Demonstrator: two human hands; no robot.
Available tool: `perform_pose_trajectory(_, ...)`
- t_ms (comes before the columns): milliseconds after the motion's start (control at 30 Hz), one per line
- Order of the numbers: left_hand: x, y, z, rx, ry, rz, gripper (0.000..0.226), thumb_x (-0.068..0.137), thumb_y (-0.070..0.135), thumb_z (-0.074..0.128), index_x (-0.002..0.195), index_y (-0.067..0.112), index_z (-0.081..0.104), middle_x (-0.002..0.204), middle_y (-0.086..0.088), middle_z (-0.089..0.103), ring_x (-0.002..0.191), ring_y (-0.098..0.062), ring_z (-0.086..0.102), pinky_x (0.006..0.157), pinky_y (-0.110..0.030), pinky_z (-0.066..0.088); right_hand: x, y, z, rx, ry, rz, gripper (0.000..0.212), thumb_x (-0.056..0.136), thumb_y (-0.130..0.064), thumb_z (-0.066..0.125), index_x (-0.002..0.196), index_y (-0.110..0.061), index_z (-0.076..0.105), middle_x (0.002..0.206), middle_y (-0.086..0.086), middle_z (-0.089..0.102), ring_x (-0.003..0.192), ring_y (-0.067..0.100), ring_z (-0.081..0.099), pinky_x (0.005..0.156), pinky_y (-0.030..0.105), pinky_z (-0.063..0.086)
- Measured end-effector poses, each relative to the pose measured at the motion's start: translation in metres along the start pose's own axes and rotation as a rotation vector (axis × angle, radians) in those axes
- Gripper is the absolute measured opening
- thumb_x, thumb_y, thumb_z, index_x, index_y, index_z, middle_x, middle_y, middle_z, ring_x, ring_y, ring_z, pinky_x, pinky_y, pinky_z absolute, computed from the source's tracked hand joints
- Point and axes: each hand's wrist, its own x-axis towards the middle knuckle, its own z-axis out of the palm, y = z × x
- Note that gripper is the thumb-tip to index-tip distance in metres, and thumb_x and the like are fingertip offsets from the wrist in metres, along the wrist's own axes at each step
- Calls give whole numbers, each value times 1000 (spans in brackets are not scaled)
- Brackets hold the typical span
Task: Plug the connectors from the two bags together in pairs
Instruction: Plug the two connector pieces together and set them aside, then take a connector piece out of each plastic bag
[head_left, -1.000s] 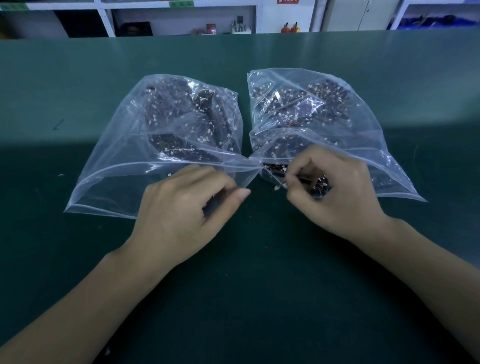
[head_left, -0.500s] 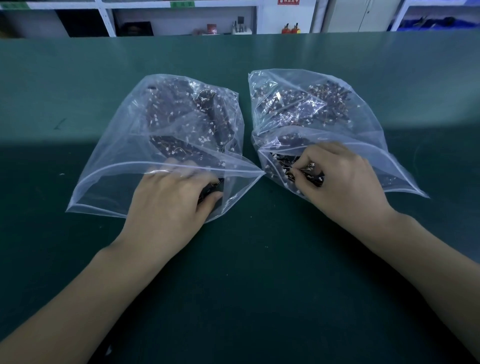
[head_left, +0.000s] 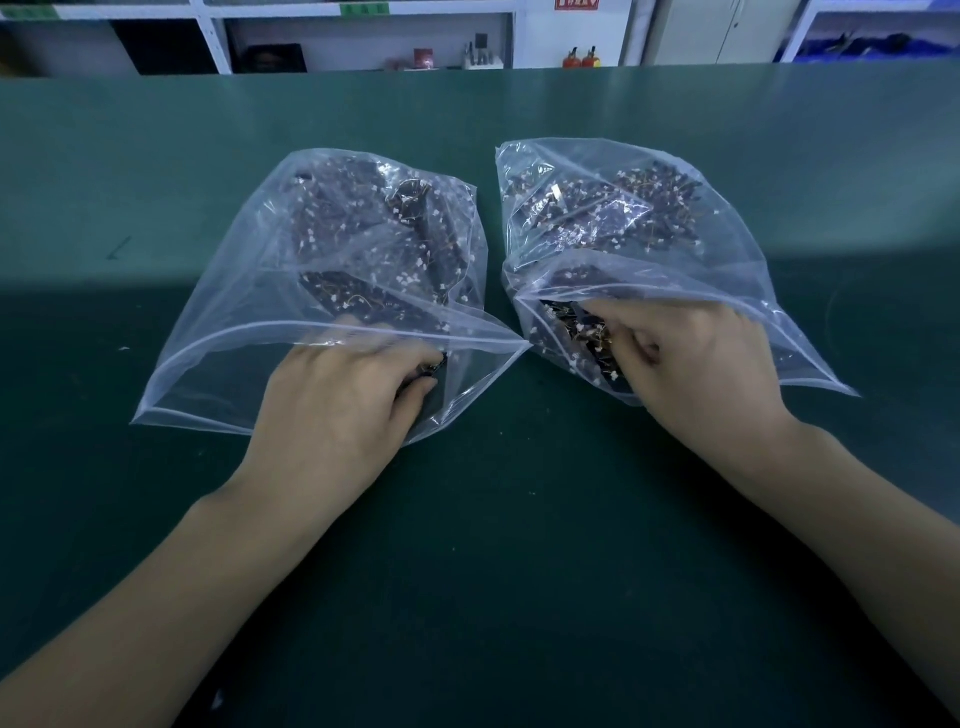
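A: Where are the connectors?

B: Still bagged. Dark wired pieces with pale plugs, piled in the left bag (head_left: 332, 249) and the right bag (head_left: 613, 218). The bags lie side by side, each running from 12 to 6 o'clock with its mouth at 6, toward the person.

A: Hands?

B: One in each mouth. The left hand (head_left: 337, 395) has fingers under the plastic, curled around something dark at its 1 o'clock. The right hand (head_left: 691, 364) has fingers curled, pinching a connector cluster (head_left: 587, 338) at its 9 o'clock.

A: Which hand is closer to a pick?

B: My read is the right; its piece shows clearly. The left's hold is blurred.

A: Any readable text?

B: None on the bags. Red and green signs on the back wall are too small to read. Everything sits on the green table (head_left: 493, 571).
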Motion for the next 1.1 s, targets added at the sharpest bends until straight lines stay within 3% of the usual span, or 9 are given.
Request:
perform_pose_trajectory(133, 0, 0, 0, 26, 12, 32, 15, 97, 20, 71, 107, 25, 80, 93, 5, 75, 89, -28, 63, 73, -39, 50, -2, -1, 3, 11, -42, 2, 39, 94, 0, 69, 124, -23, 80, 54, -23, 21, 54, 19, 36, 54, 29, 33)
perform_pose_trajectory(267, 1, -2, -1, -10, 6, 56, 18, 102, 16, 66, 112, 23, 80, 95, 0, 70, 89, -30, 61, 76, -45, 53, -4, -7, 3, 78, -45, -63, 45, 93, 3, 65, 126, -24, 79, 57, -21, 28, 54, 17, 39, 50, 33, 45)
perform_pose_trajectory(367, 3, -1, -2, -29, 9, 97, 18, 103, 13, 66, 113, 21, 79, 91, -3, 67, 84, -32, 60, 74, -51, 54, -6, -10, 4, 142, 7, -104, 40, 92, 4, 67, 122, -19, 80, 59, -28, 23, 52, 6, 34, 49, 34, 47)
perform_pose_trajectory(467, 2, 1, -3, -18, 65, 143, 23, 99, 3, 70, 112, 19, 81, 95, -2, 73, 85, -34, 67, 73, -45, 57, -8, -13, 5, 224, 4, -135, 36, 93, 2, 66, 119, -18, 81, 60, -26, 24, 56, -8, 34, 50, 31, 45)
perform_pose_trajectory(567, 0, 2, -3, -10, 116, 213, 28, 92, -4, 77, 111, 16, 83, 104, -1, 78, 93, -33, 75, 77, -44, 61, -10, -16, 6, 279, -9, -147, 32, 95, -1, 64, 114, -18, 82, 61, -23, 23, 55, -6, 34, 56, 24, 39)
perform_pose_trajectory(700, 0, 4, -5, -69, 208, 287, 24, 97, -4, 74, 111, 14, 83, 98, -1, 76, 89, -27, 73, 68, -44, 61, -10, -18, 6, 326, -4, -150, 30, 97, -1, 63, 115, -16, 81, 61, -19, 25, 53, -4, 34, 62, 15, 33)
perform_pose_trajectory(800, -1, 10, -9, -172, 297, 334, 20, 102, -2, 70, 113, 8, 83, 102, -5, 77, 89, -23, 73, 75, -36, 59, -10, -20, 8, 375, -18, -139, 28, 98, -3, 66, 119, -15, 78, 61, -17, 28, 51, -1, 34, 62, 15, 33)
perform_pose_trajectory(933, -1, 21, -12, -269, 404, 379, 19, 102, -5, 68, 112, 4, 82, 100, -10, 76, 84, -18, 71, 78, -25, 55, -12, -24, 7, 446, -16, -153, 24, 101, -21, 71, 123, -15, 74, 58, -13, 40, 49, 0, 38, 59, 13, 31)
perform_pose_trajectory(1100, -2, 27, -11, -407, 397, 367, 20, 101, -8, 66, 110, 3, 81, 100, -12, 75, 83, -13, 67, 79, -14, 50, -12, -25, 8, 500, 18, -197, 27, 100, -31, 74, 120, -12, 75, 58, -11, 44, 51, -2, 36, 59, 10, 30)
